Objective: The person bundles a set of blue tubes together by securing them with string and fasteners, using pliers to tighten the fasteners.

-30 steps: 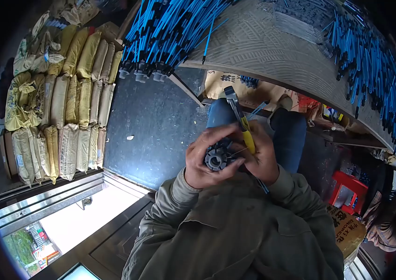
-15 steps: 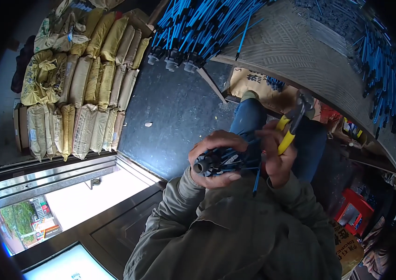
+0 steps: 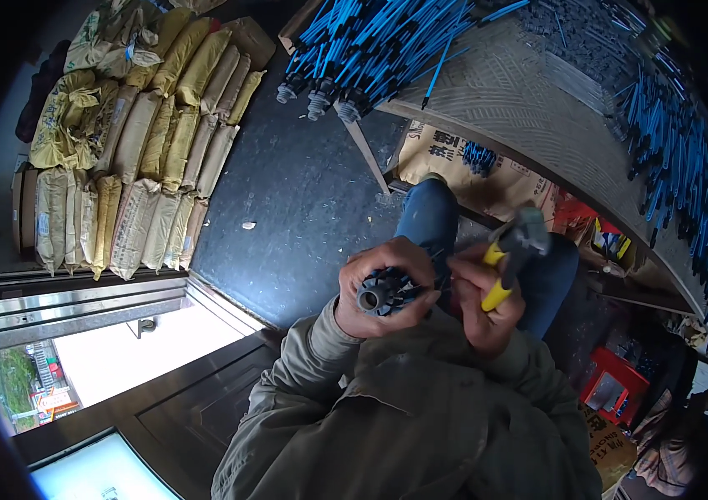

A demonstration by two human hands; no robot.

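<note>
Seen from above, a seated person in an olive jacket works over their lap. The left hand [image 3: 383, 287] is wrapped tight around a dark round hub fitting [image 3: 375, 296], a toothed, socket-like piece with thin blue rods [image 3: 412, 287] running out of it toward the right hand. The right hand [image 3: 483, 300] is closed around the yellow handles of a pair of pliers [image 3: 510, 254], whose grey head points up and away, clear of the fitting. Judging by this, the fitting is already seated on its bundle of rods, while the pliers are not yet applied to it; whether any crimping is done cannot be told. Just beyond the hands are the person's knees in blue jeans [image 3: 437, 217], and past those a grey workbench [image 3: 520, 92] heaped with many more blue rods [image 3: 370, 37], several ending in similar dark fittings. Far off to the left of the left hand, tan sacks [image 3: 137, 167] lie stacked on the dark floor [image 3: 304, 192]. To the right of the right hand, low down, sits a red crate [image 3: 616, 387]. Nothing blocks the space between the hands
</note>
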